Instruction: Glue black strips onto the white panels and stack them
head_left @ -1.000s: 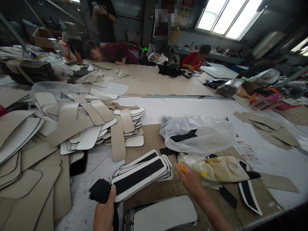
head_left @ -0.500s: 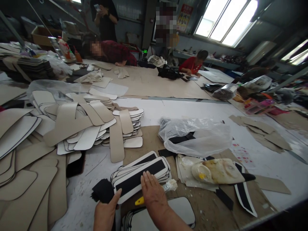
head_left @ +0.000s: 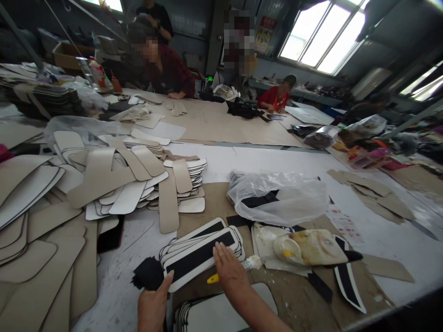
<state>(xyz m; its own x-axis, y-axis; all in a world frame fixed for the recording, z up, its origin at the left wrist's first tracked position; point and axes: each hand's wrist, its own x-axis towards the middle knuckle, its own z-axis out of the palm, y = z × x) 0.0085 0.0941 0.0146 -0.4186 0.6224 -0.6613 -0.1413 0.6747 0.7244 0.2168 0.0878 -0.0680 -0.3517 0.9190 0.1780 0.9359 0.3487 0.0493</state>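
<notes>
A white rounded panel with a black strip [head_left: 194,263] tops a fanned stack of similar panels [head_left: 199,233]. My left hand [head_left: 152,302] grips its near left end, thumb on top and the other fingers mostly hidden. The fingers of my right hand [head_left: 231,267] lie stretched across the right part of the black strip. Tucked under that hand is a glue brush [head_left: 254,262], its yellow handle showing on the left and its pale, clotted bristles on the right. A bunched black piece [head_left: 149,273] lies beside my left hand. Below sits another stack of white panels [head_left: 221,311].
A glue-stained container [head_left: 316,246] lies to the right, near a curved black-and-white piece [head_left: 349,288]. Behind it is a clear plastic bag [head_left: 277,196]. Beige and white panels [head_left: 104,173] pile up on the left. Several people are at the far tables, one in a plaid sleeve [head_left: 180,69].
My right hand has slid right and slightly up along the black strip, and the brush moved with it. My left hand stays at the panel's end. The person in plaid has straightened up.
</notes>
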